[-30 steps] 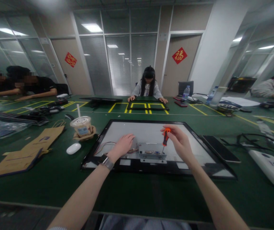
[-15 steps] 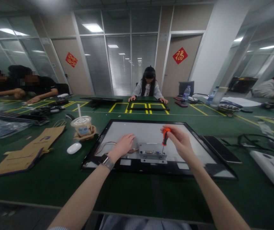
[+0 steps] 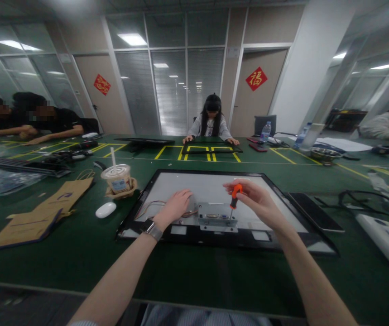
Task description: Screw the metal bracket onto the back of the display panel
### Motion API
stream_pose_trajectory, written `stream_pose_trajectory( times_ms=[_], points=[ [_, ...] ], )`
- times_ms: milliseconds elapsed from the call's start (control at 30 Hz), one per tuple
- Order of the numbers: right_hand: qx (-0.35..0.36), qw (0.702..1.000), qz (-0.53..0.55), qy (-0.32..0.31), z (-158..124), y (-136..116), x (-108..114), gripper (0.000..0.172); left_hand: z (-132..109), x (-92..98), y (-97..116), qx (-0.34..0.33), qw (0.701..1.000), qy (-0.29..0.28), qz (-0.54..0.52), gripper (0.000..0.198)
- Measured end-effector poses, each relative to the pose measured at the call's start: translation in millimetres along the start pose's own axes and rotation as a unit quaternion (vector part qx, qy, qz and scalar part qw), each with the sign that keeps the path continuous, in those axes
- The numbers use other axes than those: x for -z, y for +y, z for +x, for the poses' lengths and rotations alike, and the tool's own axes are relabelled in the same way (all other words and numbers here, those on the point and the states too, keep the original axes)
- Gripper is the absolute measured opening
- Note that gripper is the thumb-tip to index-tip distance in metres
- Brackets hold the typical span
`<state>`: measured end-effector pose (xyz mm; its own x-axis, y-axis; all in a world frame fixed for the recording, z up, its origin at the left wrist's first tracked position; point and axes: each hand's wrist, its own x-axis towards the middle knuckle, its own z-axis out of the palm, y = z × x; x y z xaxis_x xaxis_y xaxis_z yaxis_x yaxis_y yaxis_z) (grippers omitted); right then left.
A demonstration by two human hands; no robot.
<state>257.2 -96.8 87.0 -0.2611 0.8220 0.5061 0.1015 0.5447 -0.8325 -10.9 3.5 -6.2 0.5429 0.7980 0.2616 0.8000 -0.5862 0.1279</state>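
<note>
A black-framed monitor panel [image 3: 282, 199] lies back-side up on the green table in front of me, its white sheet-metal back showing. A small silver connector board [image 3: 217, 214] sits near its front edge, with thin coloured wires [image 3: 146, 207] running off to the left. My right hand [image 3: 253, 201] is closed round an orange-handled screwdriver [image 3: 235, 196], held upright with its tip on the board's right end. My left hand [image 3: 175, 206], a watch on its wrist, rests fingers-down on the panel just left of the board.
To the left stand a lidded drink cup with a straw [image 3: 117, 177], a white mouse [image 3: 105, 209] and brown paper bags [image 3: 41, 213]. A dark phone [image 3: 314, 211] and a white device [image 3: 386, 237] lie on the right. A person [image 3: 211, 120] sits opposite with another frame; others sit at both sides.
My right hand has shifted its grip slightly on the screwdriver handle, fingers reaching further left over the top. The left hand and panel stay put.
</note>
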Motion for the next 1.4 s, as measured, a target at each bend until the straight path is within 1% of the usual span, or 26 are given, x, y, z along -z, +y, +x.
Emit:
stream_pose_trajectory(
  times_ms=[33, 100, 233, 333, 467, 567, 633, 700, 767, 833, 900, 1000, 1067, 1133, 1200, 1300, 1333, 1400],
  points=[
    [-0.002, 1.000, -0.011, -0.011, 0, -2, 3, 0.025, 0, 0.0, 0, -0.002, 1.000, 0.000, 0.000, 0.038],
    [0.002, 1.000, -0.028, -0.005, -1, -3, 7, 0.025, 0, 0.4, 0, -0.003, 1.000, 0.001, 0.001, 0.038],
    [0.005, 0.997, -0.049, 0.064, -1, 4, 14, 0.023, 0, 2.1, 1, -0.001, 1.000, -0.002, 0.003, 0.038],
    [-0.001, 0.995, -0.052, 0.084, -1, 9, 15, 0.025, 0, 2.1, 1, -0.001, 1.000, -0.005, 0.003, 0.039],
    [-0.003, 0.998, -0.034, 0.061, -2, 5, 15, 0.033, 0, 0.4, -1, 0.002, 1.000, -0.004, 0.003, 0.039],
    [-0.002, 0.999, -0.032, 0.036, -2, 2, 15, 0.030, 1, -0.4, -1, -0.001, 1.000, -0.005, 0.004, 0.039],
    [0.008, 0.998, -0.045, 0.044, -2, 3, 14, 0.026, 1, -0.5, -1, -0.003, 1.000, -0.003, 0.002, 0.038],
    [0.018, 0.996, -0.059, 0.064, -1, 7, 13, 0.022, 1, -0.3, -1, -0.001, 1.000, -0.001, -0.001, 0.038],
    [0.017, 0.995, -0.064, 0.077, -1, 10, 11, 0.021, 1, -0.1, -1, 0.001, 1.000, -0.001, -0.001, 0.038],
    [0.006, 0.996, -0.047, 0.070, -2, 10, 11, 0.026, 1, -0.1, -1, 0.000, 1.000, -0.002, 0.001, 0.038],
    [-0.003, 0.999, -0.019, 0.048, -2, 7, 11, 0.032, 0, -0.1, -1, 0.000, 1.000, -0.001, 0.001, 0.039],
    [-0.003, 1.000, -0.009, 0.013, -3, 3, 13, 0.032, 0, 0.5, -1, 0.001, 1.000, -0.001, -0.004, 0.038],
    [0.005, 0.999, -0.030, 0.012, -2, 4, 14, 0.027, 0, 1.4, 0, 0.000, 1.000, -0.004, -0.003, 0.039],
    [0.009, 0.998, -0.050, 0.031, -2, 8, 14, 0.024, 0, 2.4, 1, 0.001, 1.000, -0.006, -0.001, 0.039],
    [0.001, 0.998, -0.051, 0.045, -2, 10, 13, 0.028, 0, 3.2, 2, 0.004, 1.000, -0.007, -0.002, 0.038],
    [-0.009, 0.999, -0.016, 0.032, -2, 8, 12, 0.037, 0, 3.3, 2, 0.008, 1.000, -0.006, -0.008, 0.038],
    [-0.010, 1.000, -0.006, 0.023, -3, 6, 11, 0.037, 0, 3.0, 2, 0.008, 1.000, -0.005, -0.009, 0.038],
    [-0.007, 1.000, 0.001, 0.013, -3, 4, 11, 0.031, 0, 2.4, 1, 0.006, 1.000, -0.004, -0.008, 0.038]
  ],
)
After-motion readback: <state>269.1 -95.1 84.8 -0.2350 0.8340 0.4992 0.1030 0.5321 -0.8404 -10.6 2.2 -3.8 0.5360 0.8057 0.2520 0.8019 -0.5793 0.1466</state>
